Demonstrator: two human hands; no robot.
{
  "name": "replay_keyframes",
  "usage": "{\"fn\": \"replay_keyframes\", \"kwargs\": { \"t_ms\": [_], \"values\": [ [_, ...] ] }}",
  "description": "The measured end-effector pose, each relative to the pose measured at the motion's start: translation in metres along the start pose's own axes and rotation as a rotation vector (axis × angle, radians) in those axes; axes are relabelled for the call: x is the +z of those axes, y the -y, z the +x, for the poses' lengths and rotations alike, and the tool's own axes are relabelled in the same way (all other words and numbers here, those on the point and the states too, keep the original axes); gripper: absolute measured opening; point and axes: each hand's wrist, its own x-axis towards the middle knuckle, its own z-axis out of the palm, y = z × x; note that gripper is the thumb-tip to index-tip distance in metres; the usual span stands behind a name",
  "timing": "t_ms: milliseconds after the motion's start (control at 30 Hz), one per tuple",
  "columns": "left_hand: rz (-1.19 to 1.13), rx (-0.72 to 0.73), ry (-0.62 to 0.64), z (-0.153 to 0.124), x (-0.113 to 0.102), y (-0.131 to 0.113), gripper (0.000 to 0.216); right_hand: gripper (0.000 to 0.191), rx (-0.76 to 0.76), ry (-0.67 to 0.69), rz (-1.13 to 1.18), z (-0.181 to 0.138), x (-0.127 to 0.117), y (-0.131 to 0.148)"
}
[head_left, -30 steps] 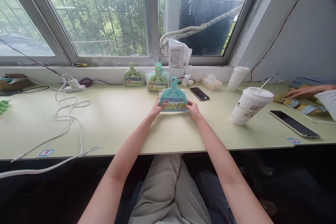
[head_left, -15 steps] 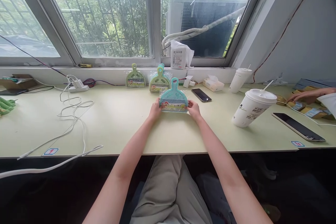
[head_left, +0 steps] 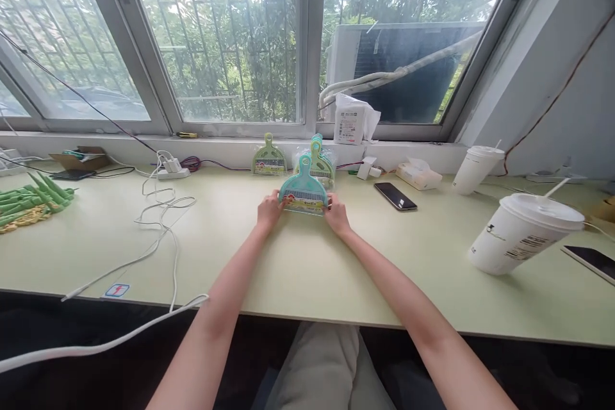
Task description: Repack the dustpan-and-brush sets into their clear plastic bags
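Upright on the table stands a packaged teal mini dustpan [head_left: 304, 187], its handle pointing up and a printed label across its lower part. My left hand [head_left: 270, 211] grips its left edge, fingers closed against the side. On the opposite edge, my right hand [head_left: 337, 214] pinches the packaging in the same way. Right behind it, partly covered, is a stack of similar dustpans with a green dustpan [head_left: 323, 163] in front. Another packaged green dustpan [head_left: 269, 159] leans by the wall to the left.
A phone [head_left: 394, 196], a tissue pack [head_left: 418, 174] and a white lidded cup [head_left: 523, 234] lie to the right, with a second cup [head_left: 476, 170] behind. Loose white cable [head_left: 161, 230] and green stalks [head_left: 41, 202] are on the left. The table edge [head_left: 327, 320] runs before me.
Both hands have shifted the teal dustpan leftward, from right of the green stack to its front left. The view has turned slightly left and up; the other person's hand is out of sight.
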Motion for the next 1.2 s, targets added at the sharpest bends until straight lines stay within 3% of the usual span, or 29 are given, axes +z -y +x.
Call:
{"fn": "replay_keyframes", "kwargs": {
  "t_ms": [100,233,300,433,633,933,1200],
  "values": [
    [-0.005,-0.051,-0.073,0.012,-0.018,0.054,0.038,0.043,-0.094,-0.001,-0.037,0.024,0.054,0.024],
    [-0.167,-0.371,-0.194,0.021,-0.031,0.106,0.035,0.042,-0.136,0.028,-0.035,0.058,0.120,0.052],
    [-0.249,-0.433,-0.214,0.022,-0.032,0.114,0.029,0.043,-0.119,0.038,-0.030,0.077,0.145,0.059],
    [-0.138,-0.330,-0.100,0.020,-0.028,0.106,0.021,0.043,-0.062,0.036,-0.060,0.114,0.178,0.060],
    [-0.044,-0.186,0.036,0.015,-0.028,0.092,0.019,0.046,-0.003,-0.035,-0.060,0.157,0.201,0.041],
    [-0.082,-0.185,0.058,0.014,-0.033,0.088,0.021,0.043,0.065,-0.133,-0.033,0.199,0.223,0.020],
    [-0.074,-0.194,0.073,0.015,-0.034,0.086,0.022,0.041,0.137,-0.218,-0.052,0.211,0.231,0.022]
  ]
}}
